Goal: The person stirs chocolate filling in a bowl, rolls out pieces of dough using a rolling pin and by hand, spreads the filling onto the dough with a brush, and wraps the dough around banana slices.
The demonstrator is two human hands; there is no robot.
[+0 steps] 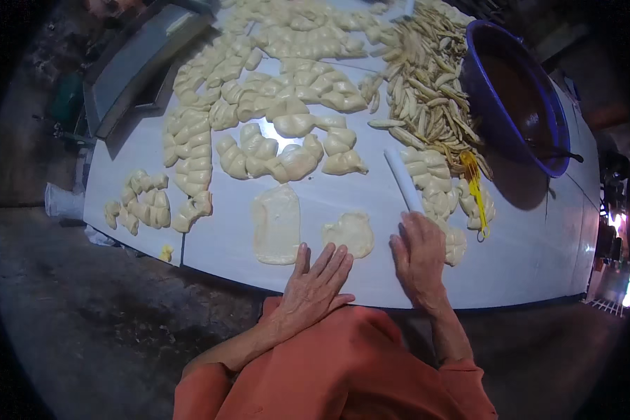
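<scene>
My left hand [318, 280] lies with its fingers stretched out at the near edge of a small, roundish flattened piece of dough [350, 234]. To the left of that piece is a larger, roughly rectangular dough sheet [276, 225]. My right hand [420, 259] is closed over the near end of a white rolling pin [402, 180], which points away from me across the table. The pin's near end is hidden under my fingers. Beyond the sheets lie many lumps of pale dough [294, 162], and more dough [430, 180] is right of the pin.
A heap of long, pale yellow-brown strips [427, 84] covers the far right of the white table [224, 252]. Beside it stands a purple basin [479, 91] of brown contents. A yellow plastic utensil [474, 192] lies near it. At the far left is a metal tray [140, 63].
</scene>
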